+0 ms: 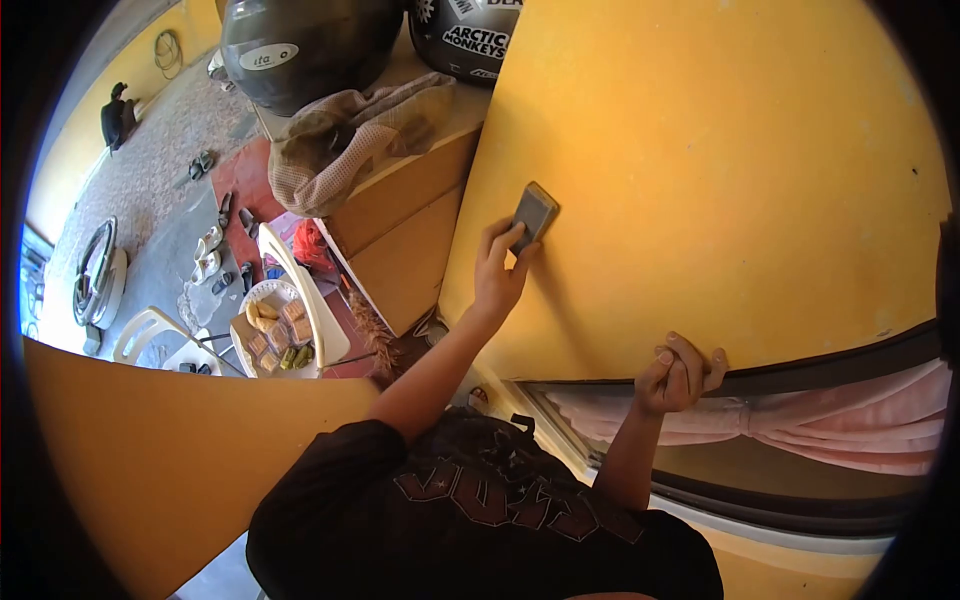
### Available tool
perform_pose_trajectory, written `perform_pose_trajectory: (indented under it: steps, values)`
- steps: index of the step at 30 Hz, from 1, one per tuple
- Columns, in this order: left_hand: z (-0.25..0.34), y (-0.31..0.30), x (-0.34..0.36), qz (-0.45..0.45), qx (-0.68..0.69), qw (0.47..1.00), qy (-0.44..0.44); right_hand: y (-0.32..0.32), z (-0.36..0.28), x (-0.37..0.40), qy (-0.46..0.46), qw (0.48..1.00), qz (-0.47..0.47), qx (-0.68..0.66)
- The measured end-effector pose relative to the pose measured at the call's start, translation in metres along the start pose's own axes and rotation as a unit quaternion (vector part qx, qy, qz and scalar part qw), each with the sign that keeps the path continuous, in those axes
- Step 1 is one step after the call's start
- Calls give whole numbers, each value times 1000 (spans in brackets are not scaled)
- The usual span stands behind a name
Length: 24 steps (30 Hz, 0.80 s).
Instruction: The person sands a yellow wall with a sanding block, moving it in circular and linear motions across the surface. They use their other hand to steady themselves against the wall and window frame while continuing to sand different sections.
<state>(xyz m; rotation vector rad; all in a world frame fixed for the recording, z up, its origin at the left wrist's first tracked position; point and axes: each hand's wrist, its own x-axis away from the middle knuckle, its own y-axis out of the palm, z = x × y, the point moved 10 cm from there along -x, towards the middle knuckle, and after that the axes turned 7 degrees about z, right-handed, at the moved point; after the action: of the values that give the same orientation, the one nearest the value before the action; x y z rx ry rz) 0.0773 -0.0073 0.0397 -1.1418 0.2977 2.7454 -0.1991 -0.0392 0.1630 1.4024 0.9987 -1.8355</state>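
Yellow painted wall [700, 200], flat grey block [537, 207].
Left fingers [508, 238] clamped its edges, your surest hold; it seemed light, stiff. Right fingers [684, 352] curled, grip unclear.

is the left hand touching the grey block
Touching. The head view shows the fingers of the left hand closed on the lower end of the grey block, with no gap between them.

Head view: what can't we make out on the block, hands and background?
All in the head view:
- Gray block: underside hidden, turned to the yellow wall.
- Right hand: inner side of the curled fingers, hidden by the fingers themselves.
- Stickered helmet: top cut off by the upper edge.
- Distant person: too small to tell what their hands do.
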Motion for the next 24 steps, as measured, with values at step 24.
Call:
perform_pose_trajectory:
  steps: [24]
  values:
    - [20, 5, -2, -17, -30, 998, 50, -1, 8, 7, 50, 998, -1, -32]
